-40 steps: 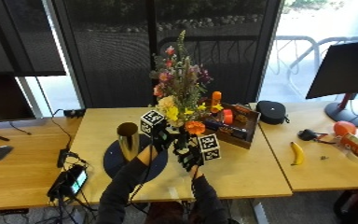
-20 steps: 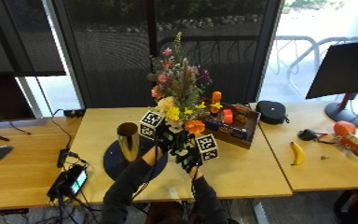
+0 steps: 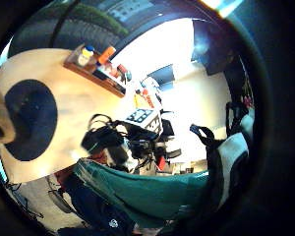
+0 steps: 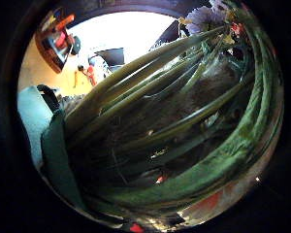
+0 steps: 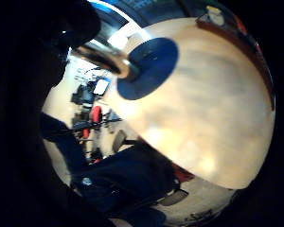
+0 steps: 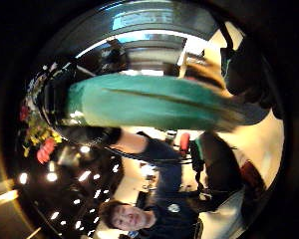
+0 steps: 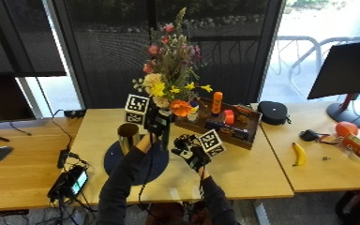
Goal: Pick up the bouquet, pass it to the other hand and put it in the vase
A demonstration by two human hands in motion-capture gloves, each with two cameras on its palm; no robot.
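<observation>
Outside view, left to right. Phone (image 7: 72,182) on the left desk near its front edge. On the middle table (image 7: 255,173), a dark round mat (image 7: 121,164) with the vase (image 7: 127,137) standing upright on it, mouth open and nothing in it.

Just right of the vase, left hand (image 7: 157,123) is raised above the table and grips the bouquet (image 7: 170,79) by the stems; the fingers are curled round them. Bouquet is upright, its flowers high above the hand: pink, yellow, orange and white heads. The lower stems hang at the mat's right edge, not in the vase. The left thumb side palm view is filled with green stems (image 4: 184,131) lying close across the palm, which fits this grip.

Right hand (image 7: 191,153) is lower and to the right of the bouquet, apart from the stems, over bare table. It holds nothing; fingers look loosely bent, more open than fisted.

Further right, behind both hands: wooden tray (image 7: 242,140) of bottles and small items. On the right-hand desk, a banana (image 7: 299,153), then a monitor (image 7: 348,70) on its stand.
</observation>
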